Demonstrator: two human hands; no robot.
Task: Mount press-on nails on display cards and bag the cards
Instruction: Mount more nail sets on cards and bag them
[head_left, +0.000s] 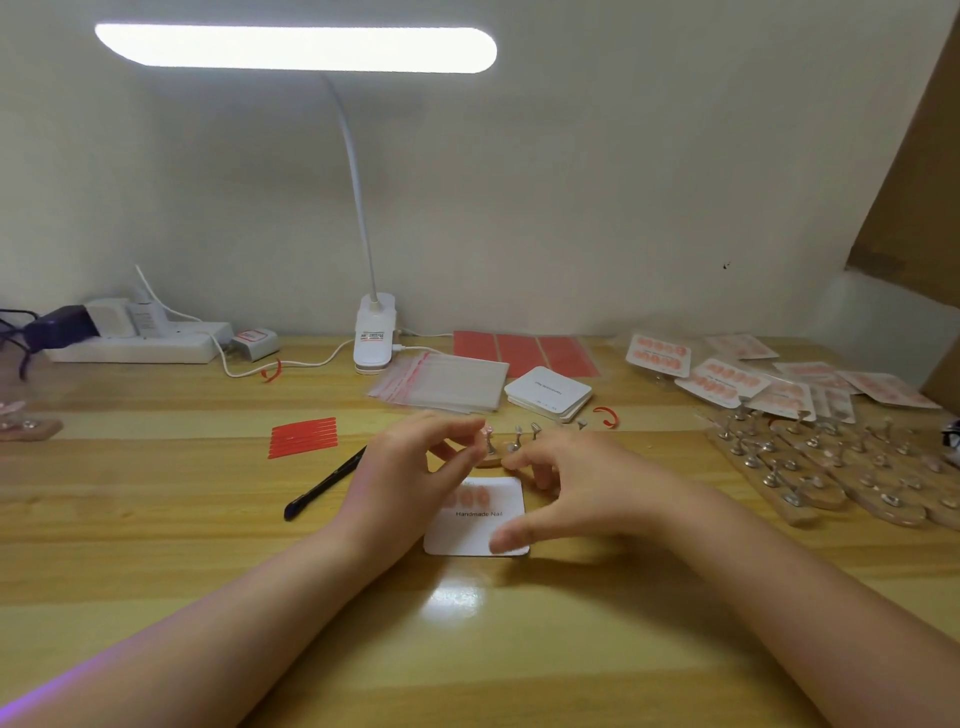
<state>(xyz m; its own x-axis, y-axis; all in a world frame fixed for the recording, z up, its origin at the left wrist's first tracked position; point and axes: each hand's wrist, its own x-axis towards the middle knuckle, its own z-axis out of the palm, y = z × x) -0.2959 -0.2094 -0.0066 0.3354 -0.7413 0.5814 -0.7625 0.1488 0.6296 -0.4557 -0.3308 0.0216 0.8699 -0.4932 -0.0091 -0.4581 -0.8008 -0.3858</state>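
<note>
1. Right hand (587, 488) — fingers loosely spread, gripping nothing, thumb tip over the display card (475, 530) corner.
2. Left hand (410, 467) pinches a nail stand (489, 441) just past the card (pink nails (467, 499) under its fingertips).

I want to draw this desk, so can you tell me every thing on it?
lamp: one, white, clipped at back, lit
power strip: one, white, back left
clear bags: a stack, behind the hands
red sheets: three, at back
blank cards: small stack, white
red strips: a set, left
pen: one, dark, left
card: one, white, pink nails on it, centre
finished cards: several, right
nail stands: many, metal, right
left hand: pinching at a small stand
right hand: over the card, loosely curled
</note>
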